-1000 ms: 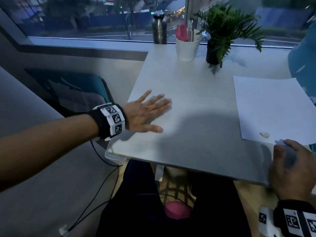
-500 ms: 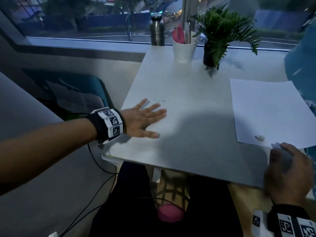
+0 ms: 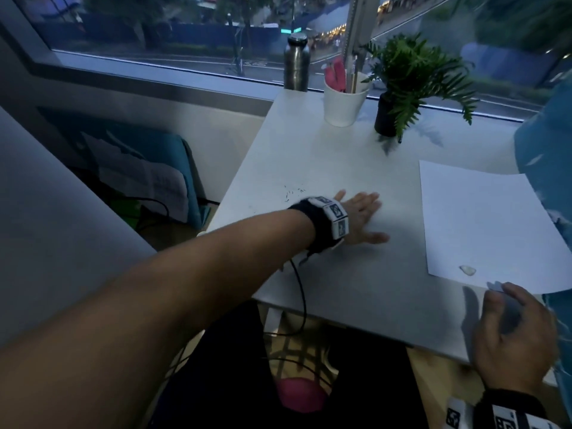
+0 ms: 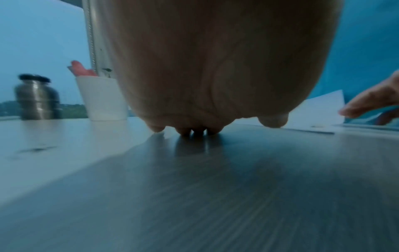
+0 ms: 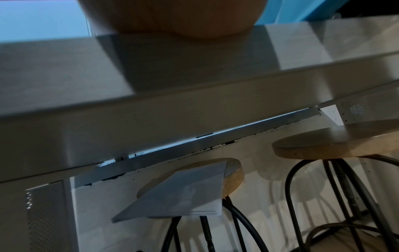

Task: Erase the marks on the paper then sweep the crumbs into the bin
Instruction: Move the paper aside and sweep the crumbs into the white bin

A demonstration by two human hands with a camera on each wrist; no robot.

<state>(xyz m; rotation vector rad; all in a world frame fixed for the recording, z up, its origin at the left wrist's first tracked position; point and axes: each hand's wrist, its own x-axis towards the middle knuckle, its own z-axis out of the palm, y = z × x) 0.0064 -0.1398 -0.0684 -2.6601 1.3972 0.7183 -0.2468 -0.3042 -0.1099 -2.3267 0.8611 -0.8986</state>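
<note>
A sheet of white paper (image 3: 489,224) lies on the right of the white table (image 3: 309,156), with a small white eraser (image 3: 467,270) near its front edge. Tiny dark crumbs (image 3: 292,193) are scattered on the table's left part. My left hand (image 3: 362,218) lies flat on the table with straight, spread fingers, just right of the crumbs; in the left wrist view its fingertips (image 4: 194,133) touch the surface. My right hand (image 3: 507,329) rests at the table's front edge with loosely curved fingers, which touch the paper's near corner and hold nothing.
A steel bottle (image 3: 296,63), a white cup (image 3: 343,100) with pens and a potted fern (image 3: 405,85) stand at the back by the window. A teal container (image 3: 148,181) holding papers sits on the floor to the left. Wooden stools (image 5: 215,172) stand under the table.
My left hand has slid to the right across the table from its left edge, and the crumbs now lie left of the wrist. The right hand has stayed at the front edge.
</note>
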